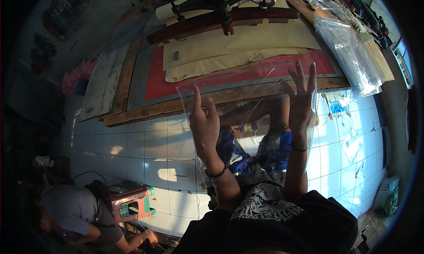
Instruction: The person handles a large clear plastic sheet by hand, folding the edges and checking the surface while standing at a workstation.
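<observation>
A clear plastic sheet point(254, 93), possibly a flat bag, is held up in front of my body by both hands. My left hand point(205, 126) is at its left edge, index finger pointing up and the other fingers bent in. At the right edge, my right hand point(302, 97) has its fingers raised and spread against the plastic. The sheet is stretched between the hands, and my legs show through it. Whether the hands are inside a bag or behind a single layer, I cannot tell.
Ahead stands a wooden table point(117, 119) with a red sheet point(152, 84) and brown paper point(238, 44) under a dark red bar point(194, 30). Clear plastic sheets point(349, 55) hang off its right side. Lower left, another person point(79, 210) bends near a red-green stool point(132, 196).
</observation>
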Motion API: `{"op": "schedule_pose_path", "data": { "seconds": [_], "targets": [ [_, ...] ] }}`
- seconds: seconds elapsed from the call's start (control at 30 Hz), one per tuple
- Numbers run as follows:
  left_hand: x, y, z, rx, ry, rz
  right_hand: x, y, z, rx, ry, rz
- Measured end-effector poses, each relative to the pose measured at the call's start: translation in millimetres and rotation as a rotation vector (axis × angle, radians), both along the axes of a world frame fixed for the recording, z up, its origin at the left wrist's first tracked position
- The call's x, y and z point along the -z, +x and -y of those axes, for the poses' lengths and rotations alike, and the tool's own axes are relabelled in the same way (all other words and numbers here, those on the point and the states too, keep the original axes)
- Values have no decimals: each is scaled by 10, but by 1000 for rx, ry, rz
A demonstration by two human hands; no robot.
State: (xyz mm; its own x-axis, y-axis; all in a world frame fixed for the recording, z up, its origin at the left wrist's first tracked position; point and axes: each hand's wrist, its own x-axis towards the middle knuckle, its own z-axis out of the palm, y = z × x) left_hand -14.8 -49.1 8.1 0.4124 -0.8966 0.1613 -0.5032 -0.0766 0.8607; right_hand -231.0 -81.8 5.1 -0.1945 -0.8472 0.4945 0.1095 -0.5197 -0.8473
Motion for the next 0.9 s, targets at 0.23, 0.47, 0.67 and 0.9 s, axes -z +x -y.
{"op": "schedule_pose_path", "data": {
  "seconds": [0.23, 0.47, 0.67, 0.9],
  "targets": [
    [11, 69, -4, 219, -370, -569, 52, -126, 52, -66, -120, 22],
    [6, 24, 26, 442, -645, -712, 18, 103, -36, 178, -59, -257],
    [-136, -181, -36, 431, -622, -683, 1272, -473, -118, 137, 83, -446],
    [-88, -137, -27, 352, -726, -417, 1137, -513, -112, 152, 218, -230]
  ]
}}
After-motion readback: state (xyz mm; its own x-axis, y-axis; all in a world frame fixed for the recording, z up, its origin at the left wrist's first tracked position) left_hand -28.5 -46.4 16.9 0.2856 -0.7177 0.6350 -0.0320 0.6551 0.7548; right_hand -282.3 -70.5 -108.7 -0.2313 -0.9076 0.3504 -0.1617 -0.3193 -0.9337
